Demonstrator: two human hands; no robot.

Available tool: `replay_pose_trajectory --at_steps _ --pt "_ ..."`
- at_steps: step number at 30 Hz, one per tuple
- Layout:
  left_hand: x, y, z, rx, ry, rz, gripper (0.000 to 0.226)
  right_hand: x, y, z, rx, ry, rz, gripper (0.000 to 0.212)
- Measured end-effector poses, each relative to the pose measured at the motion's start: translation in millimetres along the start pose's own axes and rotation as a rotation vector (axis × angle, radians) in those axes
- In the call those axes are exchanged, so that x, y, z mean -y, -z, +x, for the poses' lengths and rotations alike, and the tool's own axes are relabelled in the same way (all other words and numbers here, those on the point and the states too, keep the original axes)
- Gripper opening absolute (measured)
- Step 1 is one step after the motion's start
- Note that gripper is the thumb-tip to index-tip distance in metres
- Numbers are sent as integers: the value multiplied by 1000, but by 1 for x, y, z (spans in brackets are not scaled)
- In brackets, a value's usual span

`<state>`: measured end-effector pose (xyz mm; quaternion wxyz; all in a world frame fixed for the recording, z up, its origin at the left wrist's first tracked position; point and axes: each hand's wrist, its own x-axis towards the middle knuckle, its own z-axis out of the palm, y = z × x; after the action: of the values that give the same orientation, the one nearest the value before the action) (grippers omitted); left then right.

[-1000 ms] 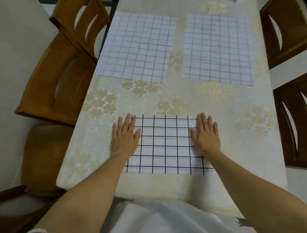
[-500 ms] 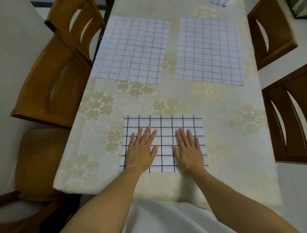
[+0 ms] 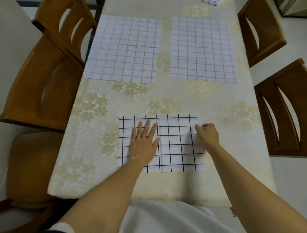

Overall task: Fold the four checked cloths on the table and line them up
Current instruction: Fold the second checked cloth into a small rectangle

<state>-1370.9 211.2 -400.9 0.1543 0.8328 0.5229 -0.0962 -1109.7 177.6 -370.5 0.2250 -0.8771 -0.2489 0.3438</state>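
Four checked cloths on the table: one black-checked cloth near the front edge, two paler ones flat side by side further back, left pale cloth and right pale cloth, apart; only a corner of the fourth cloth shows at the far end. Left hand lies flat, fingers straight and spread, pressing the black-checked cloth's left half. Right hand has its fingers curled, pinching that cloth's right edge. Four wooden chair backs, two on each side
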Motion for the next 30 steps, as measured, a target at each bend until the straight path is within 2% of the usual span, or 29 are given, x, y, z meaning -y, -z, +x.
replay_pose_trajectory --at_steps 3,4,7,9,14,18,21,22,26,30 --pt "0 0 1 -12 0 -11 65 4 6 -1 117 2 -112 53" --pt "1 0 1 -19 -1 -7 65 5 8 -4 148 9 -121 55" --pt "2 -4 2 -32 3 -12 66 3 13 -19 216 99 -196 49" --pt "3 -5 2 -47 2 -12 66 3 18 -30 178 223 -287 43" --pt "3 -7 3 -48 -2 -12 66 26 30 -56 28 401 -245 39" --pt "3 -7 3 -65 -2 -13 66 47 27 -80 23 551 -234 36" --pt "3 -6 3 -75 4 -27 66 59 19 -94 48 597 -212 15" --pt "2 -7 2 -84 8 -22 66 63 15 -97 57 602 -208 15" --pt "0 -8 3 -79 9 -7 67 77 -4 -116 124 658 -233 32" --pt "3 -7 -1 -98 -25 -44 66 92 -27 -131 199 614 -186 44"
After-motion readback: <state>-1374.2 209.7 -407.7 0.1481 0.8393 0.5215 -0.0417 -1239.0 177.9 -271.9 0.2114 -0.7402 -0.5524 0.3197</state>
